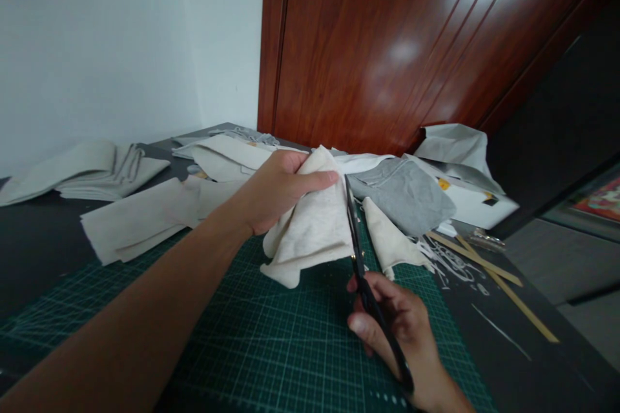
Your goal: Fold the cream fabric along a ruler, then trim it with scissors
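My left hand (281, 190) pinches a cream piece of fabric (317, 226) near its top, thumb lying across the front. The cloth hangs above the green cutting mat (271, 335), its lower edge curling. In my right hand (397, 319) is a pair of black scissors (371, 303), blades pointing up and away along the cloth's right edge. Whether the blades are parted cannot be made out. Just right of the scissors, another cream fabric piece (390, 235) lies on the mat.
Folded cream cloth (97, 171) and flat pale strips (140, 216) lie at the left. Grey fabric (404, 193) and a white package (477, 203) are at the back right. Wooden sticks (508, 290) and white thread scraps (450, 261) rest right of the mat. A wooden door (358, 45) stands behind.
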Tool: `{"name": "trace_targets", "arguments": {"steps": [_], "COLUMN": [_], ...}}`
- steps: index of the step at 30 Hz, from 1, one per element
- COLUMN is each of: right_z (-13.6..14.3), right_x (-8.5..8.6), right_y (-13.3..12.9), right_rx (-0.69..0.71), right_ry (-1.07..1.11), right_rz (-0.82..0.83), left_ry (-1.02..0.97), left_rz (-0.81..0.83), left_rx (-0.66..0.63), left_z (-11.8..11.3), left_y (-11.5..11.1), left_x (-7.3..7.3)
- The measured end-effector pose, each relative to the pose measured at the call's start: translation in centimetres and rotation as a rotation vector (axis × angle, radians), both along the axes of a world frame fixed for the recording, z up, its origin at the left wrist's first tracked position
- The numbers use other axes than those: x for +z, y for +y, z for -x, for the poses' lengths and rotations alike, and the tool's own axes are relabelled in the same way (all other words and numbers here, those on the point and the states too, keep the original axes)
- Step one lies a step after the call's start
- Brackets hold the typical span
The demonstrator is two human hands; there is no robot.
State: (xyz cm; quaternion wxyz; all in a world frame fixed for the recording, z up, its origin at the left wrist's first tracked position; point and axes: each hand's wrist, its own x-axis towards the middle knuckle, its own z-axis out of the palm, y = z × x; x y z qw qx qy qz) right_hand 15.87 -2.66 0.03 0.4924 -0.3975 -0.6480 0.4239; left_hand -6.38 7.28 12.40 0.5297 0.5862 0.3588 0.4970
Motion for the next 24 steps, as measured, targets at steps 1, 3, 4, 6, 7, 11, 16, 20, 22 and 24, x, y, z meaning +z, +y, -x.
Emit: {"name": "trace_targets", "arguments": {"steps": [1, 3, 4, 6, 7, 11, 16, 20, 22, 24], "right_z": [-0.03, -0.11, -0.14, -0.20, -0.22, -0.25, -0.33, -0.36, -0.33, -0.26], "right_x": [-0.22, -0.62, -0.76, -0.94, -0.98, -0.97, -0.86, -0.63, -0.42, -0.17], "right_y": [-0.02, -0.08, -0.11, -0.16, -0.17, -0.14, 0.04, 0.11, 0.09, 0.07], "right_rx": [-0.003, -0.007, -0.008, -0.012, -0.013, 0.002, 0.057, 0.081, 0.084, 0.087], "right_ry": [0.008, 0.016, 0.016, 0.013, 0.012, 0.025, 0.049, 0.062, 0.049, 0.040], "right_rz": [-0.001, 0.001, 0.006, 0.014, 0.017, 0.005, 0.022, 0.018, 0.034, 0.042], "left_ry": [-0.007, -0.038, -0.057, -0.088, -0.100, -0.109, -0.050, 0.016, 0.044, 0.078], "left_rz": [-0.006, -0.016, -0.018, -0.013, -0.007, 0.016, -0.018, -0.058, -0.077, -0.098], "left_rx": [-0.001, -0.011, -0.018, -0.031, -0.031, -0.028, -0.013, 0.020, 0.031, 0.052], "left_z": [-0.04, -0.11, -0.13, -0.12, -0.10, 0.02, 0.07, 0.04, -0.01, -0.08], "left_y": [-0.04, -0.12, -0.16, -0.18, -0.17, -0.02, 0.19, 0.23, 0.22, 0.20], "left_x": [0.01, 0.06, 0.09, 0.13, 0.14, 0.00, -0.32, -0.40, -0.43, -0.50]}}
